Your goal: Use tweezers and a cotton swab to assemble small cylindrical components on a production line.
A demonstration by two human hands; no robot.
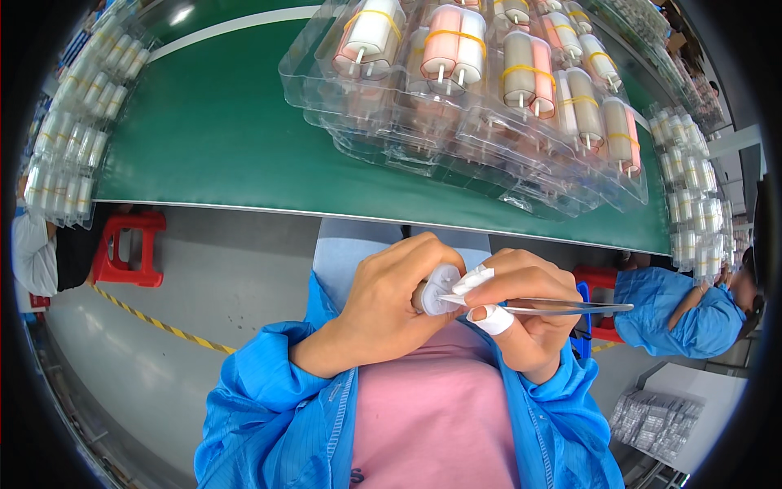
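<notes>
In front of my chest my left hand (389,297) is wrapped round a cylindrical piece whose pale grey end cap (441,290) faces right; its body is mostly hidden by my fingers. My right hand (525,306) pinches metal tweezers (562,306), their tips at the face of the cap. White tape (491,319) covers the thumb and a fingertip of that hand. Beyond my hands, stacked clear plastic trays (383,134) hold white, pink and grey cylinders (441,42) with thin white stems, bundled by yellow rubber bands (528,72).
The green table (204,138) has its near edge just beyond my hands. More trays of cylinders line the left (81,122) and right (692,187). A co-worker in blue (676,306) sits at right, another person (37,253) at left by a red stool (130,248).
</notes>
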